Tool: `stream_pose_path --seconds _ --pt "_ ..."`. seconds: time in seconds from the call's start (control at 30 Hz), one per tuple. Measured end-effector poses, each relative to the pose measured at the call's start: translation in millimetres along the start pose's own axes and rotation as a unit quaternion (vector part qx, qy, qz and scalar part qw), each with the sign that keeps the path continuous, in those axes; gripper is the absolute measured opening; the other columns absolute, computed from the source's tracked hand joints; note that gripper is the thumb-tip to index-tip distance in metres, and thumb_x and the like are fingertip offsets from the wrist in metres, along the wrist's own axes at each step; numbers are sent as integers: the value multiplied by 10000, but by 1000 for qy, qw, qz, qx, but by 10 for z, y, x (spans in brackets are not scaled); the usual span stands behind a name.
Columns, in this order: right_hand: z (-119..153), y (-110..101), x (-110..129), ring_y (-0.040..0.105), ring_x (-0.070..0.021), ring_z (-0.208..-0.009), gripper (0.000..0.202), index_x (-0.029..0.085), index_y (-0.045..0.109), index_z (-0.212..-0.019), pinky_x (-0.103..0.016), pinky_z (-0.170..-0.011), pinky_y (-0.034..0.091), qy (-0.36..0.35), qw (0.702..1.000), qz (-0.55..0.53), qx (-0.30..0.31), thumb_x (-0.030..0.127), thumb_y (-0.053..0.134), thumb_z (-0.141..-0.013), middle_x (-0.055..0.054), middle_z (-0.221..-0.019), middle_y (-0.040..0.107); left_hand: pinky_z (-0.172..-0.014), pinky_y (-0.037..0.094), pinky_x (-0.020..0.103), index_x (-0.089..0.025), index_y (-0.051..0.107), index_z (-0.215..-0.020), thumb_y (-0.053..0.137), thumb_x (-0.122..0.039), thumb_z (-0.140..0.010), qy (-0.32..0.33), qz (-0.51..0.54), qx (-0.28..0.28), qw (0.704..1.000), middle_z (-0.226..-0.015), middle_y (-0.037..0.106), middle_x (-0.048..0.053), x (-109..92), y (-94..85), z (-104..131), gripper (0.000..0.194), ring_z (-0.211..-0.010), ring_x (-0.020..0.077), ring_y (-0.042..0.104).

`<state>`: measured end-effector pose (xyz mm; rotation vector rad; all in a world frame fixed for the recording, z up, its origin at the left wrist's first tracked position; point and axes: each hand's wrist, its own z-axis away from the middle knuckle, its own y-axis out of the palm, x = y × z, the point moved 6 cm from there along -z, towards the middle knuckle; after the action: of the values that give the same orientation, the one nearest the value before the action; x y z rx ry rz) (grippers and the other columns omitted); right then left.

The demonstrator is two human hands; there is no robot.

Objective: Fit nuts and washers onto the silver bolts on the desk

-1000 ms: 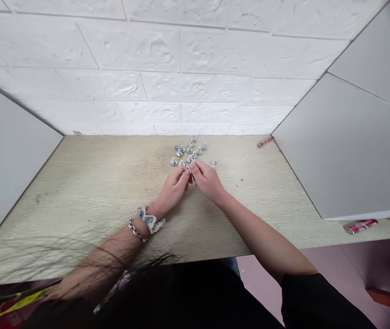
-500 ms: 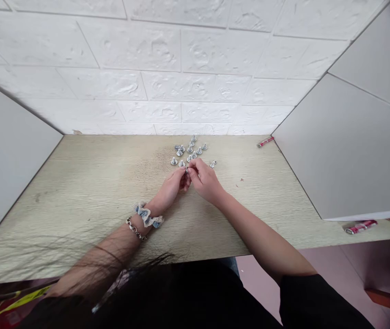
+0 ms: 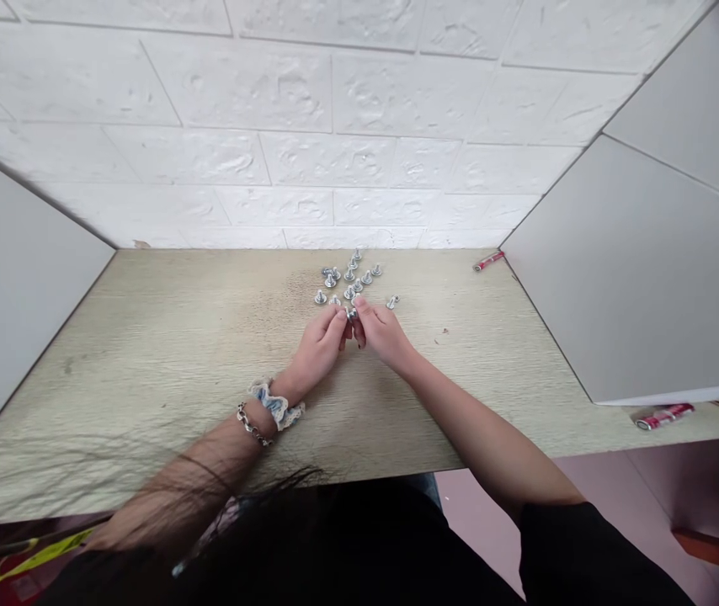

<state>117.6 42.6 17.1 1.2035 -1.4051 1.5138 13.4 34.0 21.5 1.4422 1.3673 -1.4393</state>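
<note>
My left hand [image 3: 316,347] and my right hand [image 3: 382,333] meet over the middle of the wooden tabletop [image 3: 195,353]. Between their fingertips is a small silver bolt [image 3: 351,314], pinched from both sides; its lower part is hidden by the fingers. Just beyond the hands, several silver bolts with wide washers [image 3: 349,292] stand in a loose group, mostly shank up. To the right of my right hand, one more bolt [image 3: 392,302] lies tilted on its side. The left wrist wears a scrunchie and a chain bracelet.
A white brick-pattern wall [image 3: 359,160] closes off the back of the table. Grey panels stand at the left [image 3: 18,286] and right [image 3: 618,278]. One red battery [image 3: 489,260] lies at the back right corner, another red battery [image 3: 664,417] near the front right edge.
The right thumb has lifted and the right fingers have shifted around the bolt, which shows more now. My left hand has turned slightly. The bolts on the table stay put.
</note>
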Motion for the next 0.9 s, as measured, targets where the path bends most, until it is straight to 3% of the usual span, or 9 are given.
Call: stream_pose_path --seconds 0.17,0.37,0.9 --pt "-17 45 -114 354 -89 -298 639 216 315 -407 -240 -348 332 81 993 -84 22 719 269 -797 33 -323 310 -601 344 252 -190 447 -689 351 -346 -888 28 -101 12 994 -602 465 -17 -29 15 36 270 -583 125 441" --pt "-21 60 -152 357 -88 -262 603 214 327 -432 -234 -300 327 138 982 -114 56 692 335 -800 43 -318 309 -624 352 254 -196 439 -686 359 -327 -878 40 -157 29 986 -616 495 -13 -74 41 38 246 -617 138 469" --pt "-38 -14 -36 469 -92 -519 278 207 445 -771 -223 -538 373 -32 999 2 -7 469 410 -859 55 -586 503 -614 358 256 -187 475 -682 362 -313 -879 -7 -129 -2 992 -585 491 -14 32 -37 -31 260 -617 138 480"
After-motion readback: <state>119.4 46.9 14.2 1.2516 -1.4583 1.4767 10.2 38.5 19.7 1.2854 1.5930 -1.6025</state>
